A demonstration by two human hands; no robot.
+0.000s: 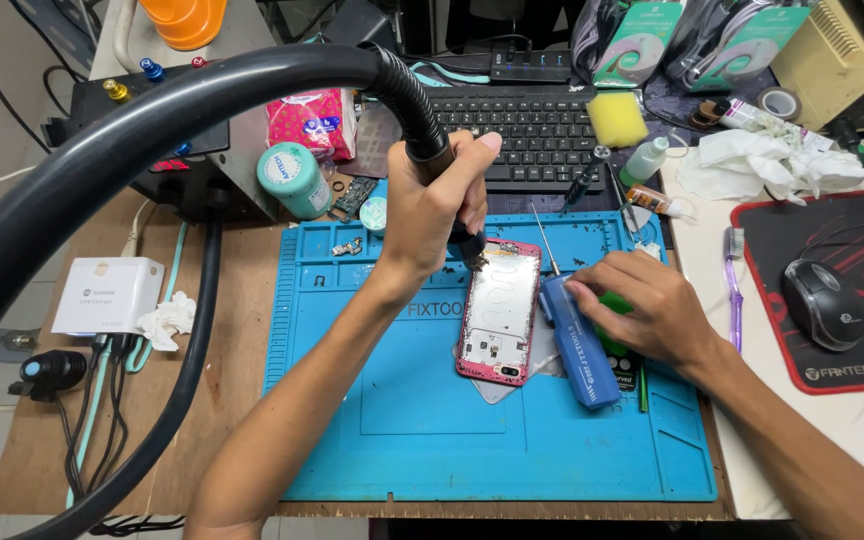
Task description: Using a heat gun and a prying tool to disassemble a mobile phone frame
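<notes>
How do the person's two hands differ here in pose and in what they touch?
The left hand is raised and fisted around a black hose-fed handpiece, its tip at the pink phone frame. The right hand lies low, fingers on a blue screwdriver. Both are over the blue mat.

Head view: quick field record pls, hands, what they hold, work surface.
left hand: gripped around black hot-air handpiece, nozzle down at the top edge of the phone frame
right hand: resting on blue screwdriver, fingers flat
phone frame: pink, opened, lying on the mat between the hands
mat: blue work mat on brown board
hose: thick black, arcs from handpiece to the left
behind mat: black keyboard
</notes>
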